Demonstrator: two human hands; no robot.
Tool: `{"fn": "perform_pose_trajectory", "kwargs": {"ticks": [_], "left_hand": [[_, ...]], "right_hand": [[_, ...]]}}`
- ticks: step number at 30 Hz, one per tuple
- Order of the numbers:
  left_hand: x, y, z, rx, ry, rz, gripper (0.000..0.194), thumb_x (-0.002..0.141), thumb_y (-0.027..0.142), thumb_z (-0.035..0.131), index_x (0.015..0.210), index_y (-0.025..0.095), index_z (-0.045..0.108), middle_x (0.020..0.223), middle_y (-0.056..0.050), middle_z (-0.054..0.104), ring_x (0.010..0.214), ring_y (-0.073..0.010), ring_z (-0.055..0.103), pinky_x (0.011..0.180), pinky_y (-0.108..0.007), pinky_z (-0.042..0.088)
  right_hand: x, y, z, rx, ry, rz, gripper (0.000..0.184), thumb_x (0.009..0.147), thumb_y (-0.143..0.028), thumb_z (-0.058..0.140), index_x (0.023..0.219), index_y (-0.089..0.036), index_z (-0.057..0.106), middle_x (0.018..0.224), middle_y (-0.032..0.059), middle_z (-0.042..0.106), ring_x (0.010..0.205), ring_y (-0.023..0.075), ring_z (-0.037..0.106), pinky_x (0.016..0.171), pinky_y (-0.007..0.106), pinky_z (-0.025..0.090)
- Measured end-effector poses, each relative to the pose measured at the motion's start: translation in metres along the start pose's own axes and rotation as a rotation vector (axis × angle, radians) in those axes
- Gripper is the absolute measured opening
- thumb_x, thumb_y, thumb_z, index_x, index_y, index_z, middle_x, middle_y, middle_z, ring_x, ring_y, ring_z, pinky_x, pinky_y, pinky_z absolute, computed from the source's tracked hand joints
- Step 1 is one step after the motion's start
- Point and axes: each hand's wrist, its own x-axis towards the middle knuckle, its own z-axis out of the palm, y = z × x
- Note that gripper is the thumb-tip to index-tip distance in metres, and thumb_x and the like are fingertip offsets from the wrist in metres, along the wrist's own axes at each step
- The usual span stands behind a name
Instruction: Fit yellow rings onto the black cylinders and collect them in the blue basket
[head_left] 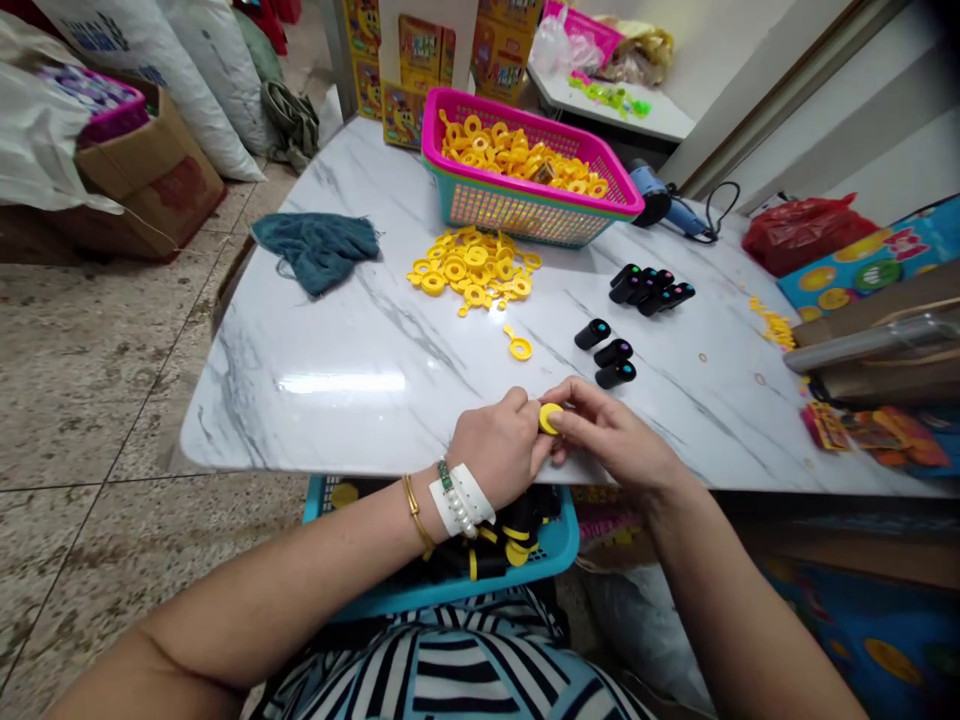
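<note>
Close to the table's front edge, my two hands meet around a round yellow cap (548,414). The thumb and fingers of my right hand (619,440) pinch it from the right. My left hand (495,445) is closed against its left side; what lies inside that fist is hidden. Just beyond them is a single yellow ring piece with a tab (520,348). Right of that lie several black cylinders (615,374) with coloured dots on their ends. Farther back is a heap of yellow ring pieces (472,262).
A pink-and-teal basket (446,200) of yellow pieces stands behind the heap. A teal cloth (319,250) lies at left, a blue-handled tool (686,215) at back right. Below the table edge, a blue basket (566,545) holds black cylinders with yellow ends. Colourful packets (877,430) lie at right.
</note>
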Motion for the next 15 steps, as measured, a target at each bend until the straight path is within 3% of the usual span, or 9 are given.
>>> {"fn": "perform_pose_trajectory", "kwargs": {"ticks": [2, 5, 8, 12, 15], "left_hand": [[0.002, 0.002, 0.002, 0.011, 0.007, -0.008, 0.031, 0.093, 0.041, 0.044, 0.106, 0.018, 0.06, 0.098, -0.005, 0.059, 0.076, -0.0214, 0.062, 0.056, -0.032, 0.047], [0.002, 0.002, 0.001, 0.026, -0.005, -0.026, 0.032, 0.093, 0.041, 0.045, 0.106, 0.017, 0.061, 0.098, -0.006, 0.059, 0.075, -0.0215, 0.062, 0.056, -0.031, 0.046], [-0.003, -0.006, -0.008, -0.013, -0.081, 0.091, 0.029, 0.091, 0.034, 0.049, 0.111, 0.017, 0.061, 0.097, -0.006, 0.06, 0.078, -0.0204, 0.062, 0.063, -0.03, 0.049], [-0.004, -0.03, -0.032, -0.159, -0.211, 0.314, 0.039, 0.084, 0.025, 0.06, 0.122, 0.015, 0.058, 0.095, -0.006, 0.062, 0.084, -0.0173, 0.062, 0.079, -0.027, 0.051], [0.016, -0.045, -0.046, -0.098, -0.091, 0.305, 0.044, 0.087, 0.023, 0.056, 0.129, 0.012, 0.053, 0.112, -0.011, 0.06, 0.094, -0.0189, 0.061, 0.086, -0.031, 0.05]], "right_hand": [[0.005, -0.003, 0.002, -0.013, 0.038, 0.009, 0.023, 0.081, -0.037, 0.069, 0.088, -0.019, 0.056, 0.063, -0.0056, 0.061, 0.048, 0.0085, 0.057, 0.047, 0.019, 0.047], [0.005, -0.003, 0.012, 0.0, 0.113, -0.013, 0.024, 0.079, -0.038, 0.069, 0.083, -0.018, 0.056, 0.063, -0.0054, 0.061, 0.047, 0.0087, 0.057, 0.046, 0.02, 0.048], [-0.016, 0.005, 0.026, 0.0, 0.215, -0.081, 0.023, 0.08, -0.037, 0.069, 0.088, -0.019, 0.057, 0.069, -0.0038, 0.062, 0.049, 0.0092, 0.058, 0.046, 0.02, 0.049], [-0.065, 0.041, 0.044, 0.048, 0.301, -0.215, 0.014, 0.084, -0.031, 0.067, 0.091, -0.021, 0.06, 0.102, 0.0036, 0.058, 0.051, 0.0078, 0.057, 0.043, 0.024, 0.051], [-0.088, 0.076, 0.049, -0.14, 0.408, -0.332, 0.007, 0.085, -0.024, 0.064, 0.093, -0.023, 0.064, 0.107, 0.0072, 0.055, 0.062, 0.012, 0.061, 0.048, 0.026, 0.054]]}}
